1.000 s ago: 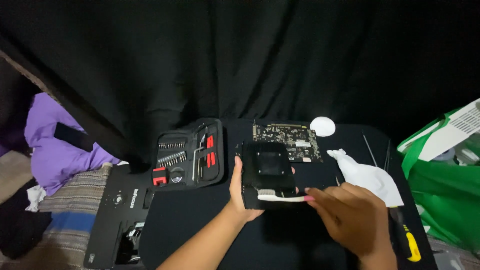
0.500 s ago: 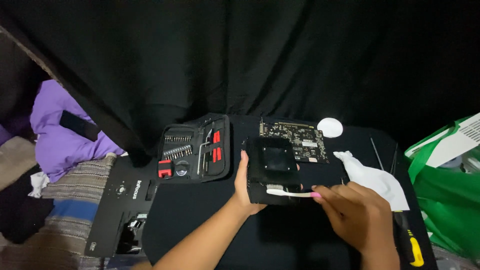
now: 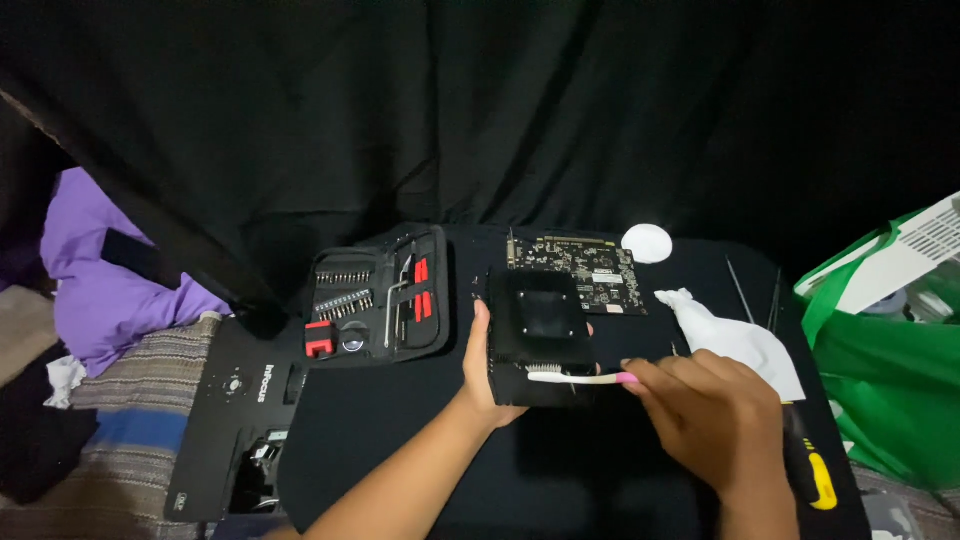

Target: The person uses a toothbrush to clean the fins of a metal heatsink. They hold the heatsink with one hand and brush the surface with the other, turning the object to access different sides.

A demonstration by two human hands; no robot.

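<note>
Open black zip tool case, left: screwdriver bits, red pieces. Centre: left hand grasping black square fan housing; right hand pinching white toothbrush against its near edge.

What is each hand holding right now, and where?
Left hand grips the black heatsink block by its left edge; right hand holds the white toothbrush by its pink handle end.
</note>
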